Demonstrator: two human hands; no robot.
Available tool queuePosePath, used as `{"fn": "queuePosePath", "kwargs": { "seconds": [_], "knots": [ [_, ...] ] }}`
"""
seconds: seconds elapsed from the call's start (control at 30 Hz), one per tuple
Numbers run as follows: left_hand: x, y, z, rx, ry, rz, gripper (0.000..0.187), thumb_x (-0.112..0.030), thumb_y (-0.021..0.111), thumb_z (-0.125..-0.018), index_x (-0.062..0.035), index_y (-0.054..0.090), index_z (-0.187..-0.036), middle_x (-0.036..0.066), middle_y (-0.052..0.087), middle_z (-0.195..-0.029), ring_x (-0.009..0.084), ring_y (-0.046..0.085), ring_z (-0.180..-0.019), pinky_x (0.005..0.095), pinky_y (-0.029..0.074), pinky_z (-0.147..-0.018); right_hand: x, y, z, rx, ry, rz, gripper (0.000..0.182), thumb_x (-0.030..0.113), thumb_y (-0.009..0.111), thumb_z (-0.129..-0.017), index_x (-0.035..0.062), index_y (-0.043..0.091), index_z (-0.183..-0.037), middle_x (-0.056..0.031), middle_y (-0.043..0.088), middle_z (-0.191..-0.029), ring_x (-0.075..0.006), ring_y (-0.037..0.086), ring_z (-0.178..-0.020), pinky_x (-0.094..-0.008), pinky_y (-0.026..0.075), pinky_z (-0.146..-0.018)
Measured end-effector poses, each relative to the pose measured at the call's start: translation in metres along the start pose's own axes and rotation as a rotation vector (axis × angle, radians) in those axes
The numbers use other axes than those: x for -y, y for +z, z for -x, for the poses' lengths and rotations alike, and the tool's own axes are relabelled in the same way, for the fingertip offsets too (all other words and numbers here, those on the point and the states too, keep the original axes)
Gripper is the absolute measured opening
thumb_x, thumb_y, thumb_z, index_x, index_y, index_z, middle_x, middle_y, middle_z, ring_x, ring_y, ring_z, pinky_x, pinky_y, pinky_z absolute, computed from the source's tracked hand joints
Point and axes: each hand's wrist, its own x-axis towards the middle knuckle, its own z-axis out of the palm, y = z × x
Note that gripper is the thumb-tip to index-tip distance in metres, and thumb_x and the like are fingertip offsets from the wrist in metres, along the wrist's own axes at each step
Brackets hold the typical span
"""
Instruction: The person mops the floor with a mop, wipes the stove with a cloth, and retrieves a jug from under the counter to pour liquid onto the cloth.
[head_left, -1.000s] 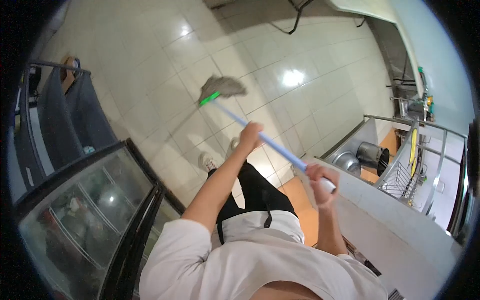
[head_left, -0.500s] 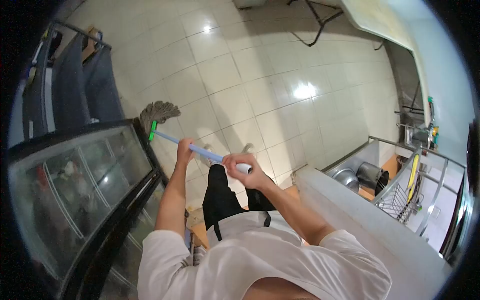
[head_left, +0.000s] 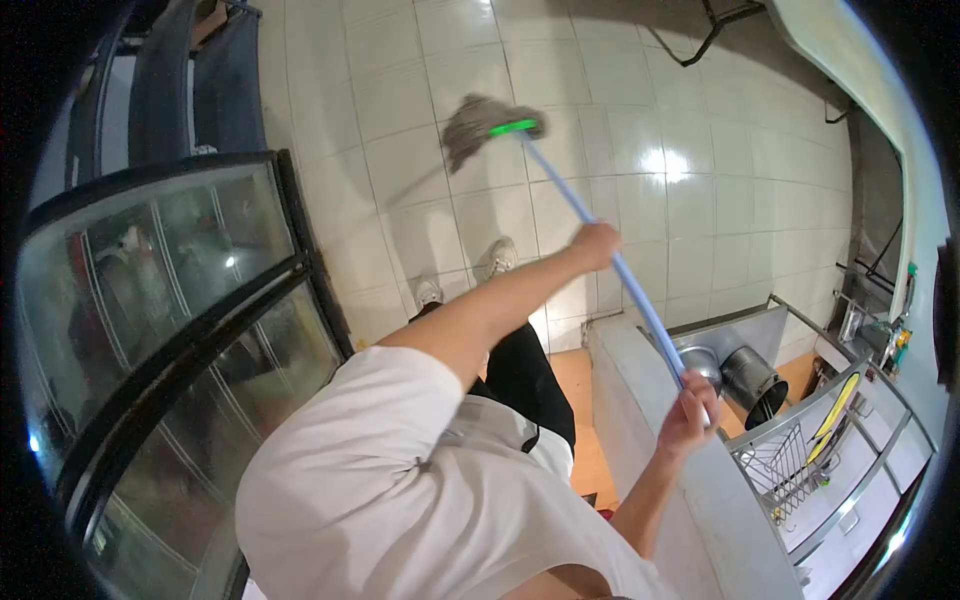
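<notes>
Mop (head_left: 560,182) over glossy tiles (head_left: 480,212), glass cabinet (head_left: 200,352) left.

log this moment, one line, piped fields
left hand: grips mop handle partway along | right hand: grips near handle's top | mop head: ahead of shoes

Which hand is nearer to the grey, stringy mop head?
Left. The left hand grips the pale-blue pole partway up from the mop head; the right hand is further off, near the pole's opposite end.

Mop head (head_left: 476,122) before shoes (head_left: 502,257), cabinet (head_left: 170,275) at left, pot (head_left: 745,378) beside basket (head_left: 786,474) at right
</notes>
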Motion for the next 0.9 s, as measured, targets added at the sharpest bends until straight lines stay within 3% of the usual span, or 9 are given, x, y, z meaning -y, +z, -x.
{"fn": "queuePosePath", "kwargs": {
  "seconds": [0.17, 0.3, 0.47, 0.5, 0.57, 0.6, 0.67, 0.8, 0.9],
  "knots": [
    [-0.047, 0.075, -0.049, -0.072, 0.2, -0.004, 0.017, -0.008, 0.075, -0.059, -0.0115, 0.065, -0.073, 0.011, 0.062, -0.081, 0.0316, 0.063, -0.084, 0.0413, 0.055, -0.07, -0.014, 0.006, 0.034, -0.128, -0.089, 0.081, 0.014, 0.003, 0.056, -0.069, 0.0032, 0.043, -0.066, -0.01, 0.047, -0.075, -0.029, 0.05, -0.091, -0.0538, 0.035, -0.105],
    [-0.027, 0.072, -0.008, -0.033, 0.127, 0.021, 0.015, -0.008, 0.073, -0.062, -0.0121, 0.067, -0.075, 0.01, 0.064, -0.081, 0.0296, 0.065, -0.085, 0.0406, 0.056, -0.069, -0.046, 0.03, 0.085, -0.027, -0.158, 0.055, 0.014, 0.003, 0.053, -0.068, 0.0031, 0.04, -0.064, -0.0095, 0.045, -0.073, -0.0278, 0.047, -0.088, -0.0543, 0.032, -0.107],
    [0.012, 0.041, 0.114, -0.061, 0.024, -0.122, 0.011, -0.007, 0.07, -0.065, -0.011, 0.069, -0.075, 0.014, 0.066, -0.083, 0.0317, 0.068, -0.083, 0.0406, 0.056, -0.073, -0.052, 0.055, 0.155, 0.132, -0.141, -0.035, 0.015, 0.005, 0.053, -0.069, 0.0028, 0.039, -0.063, -0.0078, 0.043, -0.07, -0.0257, 0.047, -0.086, -0.0539, 0.032, -0.107],
    [0.018, 0.034, 0.142, -0.057, -0.245, 0.136, 0.009, -0.008, 0.068, -0.066, -0.0108, 0.069, -0.074, 0.015, 0.066, -0.083, 0.0327, 0.068, -0.082, 0.0407, 0.056, -0.072, -0.056, 0.061, 0.173, 0.189, -0.151, -0.028, 0.018, 0.009, 0.056, -0.071, 0.0029, 0.04, -0.063, -0.0072, 0.043, -0.069, -0.0249, 0.047, -0.082, -0.0545, 0.033, -0.106],
    [0.057, 0.038, 0.204, -0.162, -0.357, 0.24, 0.006, -0.012, 0.067, -0.069, -0.0097, 0.065, -0.074, 0.016, 0.063, -0.08, 0.0324, 0.066, -0.084, 0.0437, 0.053, -0.07, -0.064, 0.08, 0.213, 0.315, -0.145, 0.008, 0.019, 0.008, 0.057, -0.071, 0.0036, 0.04, -0.063, -0.008, 0.047, -0.07, -0.0238, 0.049, -0.08, -0.0544, 0.037, -0.103],
    [0.087, 0.055, 0.235, -0.264, -0.206, 0.079, 0.009, -0.015, 0.067, -0.07, -0.0089, 0.061, -0.074, 0.015, 0.06, -0.077, 0.0312, 0.064, -0.086, 0.0466, 0.051, -0.068, -0.066, 0.091, 0.232, 0.369, -0.134, 0.025, 0.019, 0.007, 0.057, -0.07, 0.004, 0.04, -0.063, -0.0084, 0.049, -0.07, -0.0233, 0.05, -0.079, -0.0543, 0.039, -0.102],
    [0.129, 0.06, 0.306, -0.434, -0.214, 0.22, 0.007, -0.013, 0.066, -0.069, -0.0098, 0.059, -0.071, 0.014, 0.059, -0.075, 0.0339, 0.061, -0.08, 0.0443, 0.049, -0.07, -0.063, 0.123, 0.265, 0.499, -0.196, 0.062, 0.016, 0.006, 0.057, -0.069, 0.0021, 0.043, -0.063, -0.0097, 0.05, -0.07, -0.0228, 0.051, -0.076, -0.0526, 0.041, -0.101],
    [0.153, 0.025, 0.45, -0.467, -0.194, 0.012, 0.021, -0.013, 0.07, -0.057, -0.01, 0.05, -0.065, 0.014, 0.054, -0.07, 0.0372, 0.055, -0.073, 0.0436, 0.046, -0.068, -0.06, 0.17, 0.318, 0.695, -0.161, -0.028, 0.016, 0.006, 0.058, -0.068, 0.0014, 0.044, -0.062, -0.0079, 0.05, -0.064, -0.0231, 0.052, -0.067, -0.048, 0.044, -0.097],
    [0.183, 0.037, 0.513, -0.52, -0.202, -0.068, 0.02, -0.01, 0.07, -0.058, -0.01, 0.052, -0.065, 0.012, 0.057, -0.072, 0.0351, 0.058, -0.077, 0.043, 0.048, -0.07, -0.045, 0.192, 0.341, 0.854, -0.105, -0.028, 0.017, 0.005, 0.059, -0.068, 0.0009, 0.044, -0.061, -0.0073, 0.05, -0.063, -0.022, 0.052, -0.068, -0.0458, 0.043, -0.098]
  ]
}}
